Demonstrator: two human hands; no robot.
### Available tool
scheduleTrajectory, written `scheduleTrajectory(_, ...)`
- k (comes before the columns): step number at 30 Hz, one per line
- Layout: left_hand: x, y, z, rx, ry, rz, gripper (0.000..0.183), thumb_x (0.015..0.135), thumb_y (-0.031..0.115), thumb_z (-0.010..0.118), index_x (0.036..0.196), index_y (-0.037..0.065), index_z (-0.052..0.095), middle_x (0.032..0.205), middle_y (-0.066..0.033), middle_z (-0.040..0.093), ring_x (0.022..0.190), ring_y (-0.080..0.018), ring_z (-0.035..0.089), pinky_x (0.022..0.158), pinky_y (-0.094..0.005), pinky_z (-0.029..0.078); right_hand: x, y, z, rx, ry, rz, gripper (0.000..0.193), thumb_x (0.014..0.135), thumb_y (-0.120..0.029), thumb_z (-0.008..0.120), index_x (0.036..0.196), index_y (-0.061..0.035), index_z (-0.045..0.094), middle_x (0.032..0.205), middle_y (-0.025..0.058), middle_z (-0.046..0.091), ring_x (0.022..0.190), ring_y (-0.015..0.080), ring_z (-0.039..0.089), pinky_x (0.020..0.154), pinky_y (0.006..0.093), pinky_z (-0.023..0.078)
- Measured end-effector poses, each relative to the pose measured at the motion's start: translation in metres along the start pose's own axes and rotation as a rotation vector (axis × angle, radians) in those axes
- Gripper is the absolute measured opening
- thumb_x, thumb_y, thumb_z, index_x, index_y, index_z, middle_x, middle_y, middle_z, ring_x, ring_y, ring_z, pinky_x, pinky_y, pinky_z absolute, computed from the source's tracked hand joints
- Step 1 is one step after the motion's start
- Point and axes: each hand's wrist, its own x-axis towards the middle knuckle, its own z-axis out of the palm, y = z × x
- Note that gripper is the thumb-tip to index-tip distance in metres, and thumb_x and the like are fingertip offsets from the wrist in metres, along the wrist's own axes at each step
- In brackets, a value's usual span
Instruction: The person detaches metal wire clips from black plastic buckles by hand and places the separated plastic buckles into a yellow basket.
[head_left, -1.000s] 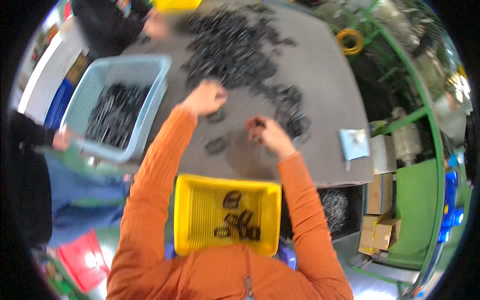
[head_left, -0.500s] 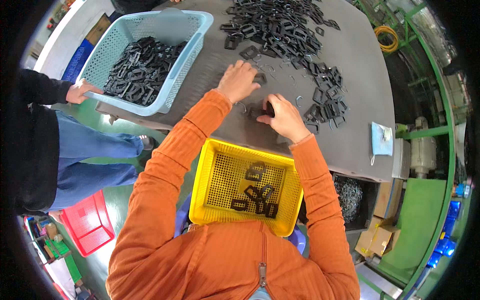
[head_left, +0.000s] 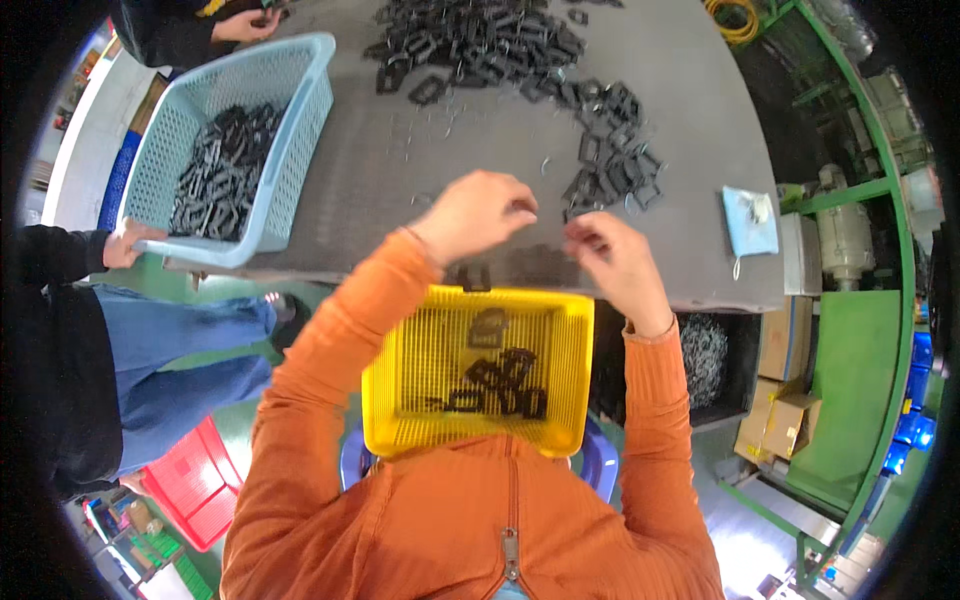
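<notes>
My left hand (head_left: 482,218) hovers over the near part of the table, its fingers curled together; a dark spot shows between them, too small to name. To its right, my right hand (head_left: 615,258) has bent, slightly blurred fingers drawn toward the thumb, and what they pinch, if anything, is hidden. Below the left hand, one black frame-shaped piece (head_left: 473,277) is at the far rim of a yellow basket (head_left: 577,370). Several similar black pieces (head_left: 505,385) lie inside that basket, against my body. Farther back, a large pile of black frame pieces (head_left: 475,45) spreads over the table.
Thin metal hooks (head_left: 545,165) lie scattered on the grey table (head_left: 370,170). At left, a co-worker's hand (head_left: 125,243) grips a light-blue basket (head_left: 290,150) of black pieces. Another hand (head_left: 248,26) is behind it. A blue mask (head_left: 750,222) lies right; a dark bin (head_left: 705,360) of metal bits stands below.
Both hands have come nearer the table's front edge. The right hand has left the dark piece it was over, and a black piece now shows at the basket's far rim. The view has shifted.
</notes>
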Motion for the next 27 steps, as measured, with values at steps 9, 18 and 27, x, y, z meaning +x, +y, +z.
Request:
scheduleTrajectory(9, 0.068, 0.010, 0.065, 0.095, 0.210, -0.238, 0.016, 0.073, 0.020, 0.063, 0.081, 0.007, 0.066, 0.082, -0.0102, 0.061, 0.081, -0.0275, 0.061, 0.073, -0.0393, 0.049, 0.028, 0.061, -0.036, -0.263, 0.469, 0.020, 0.021, 0.077, -0.004, 0.064, 0.098, -0.0061, 0.062, 0.093, 0.0084, 0.059, 0.077, 0.0203, 0.061, 0.068, 0.0318, 0.048)
scheduleTrajectory(18, 0.065, 0.002, -0.019, 0.224, 0.044, -0.168, 0.012, 0.072, 0.008, 0.059, 0.081, 0.002, 0.055, 0.073, -0.0120, 0.062, 0.067, -0.0250, 0.062, 0.062, -0.0336, 0.048, 0.083, 0.061, -0.043, -0.254, 0.468, -0.016, 0.022, 0.072, -0.015, 0.072, 0.090, -0.0040, 0.067, 0.085, 0.0083, 0.061, 0.077, 0.0224, 0.061, 0.070, 0.0314, 0.047)
scheduleTrajectory(27, 0.043, -0.033, -0.035, 0.413, -0.109, 0.024, 0.021, 0.077, 0.003, 0.051, 0.094, 0.002, 0.063, 0.089, -0.0160, 0.060, 0.086, -0.0324, 0.058, 0.073, -0.0397, 0.047, 0.074, 0.059, -0.058, 0.201, 0.251, 0.175, 0.020, 0.075, -0.016, 0.072, 0.085, 0.0012, 0.066, 0.076, 0.0047, 0.064, 0.069, 0.0099, 0.057, 0.066, 0.0249, 0.045)
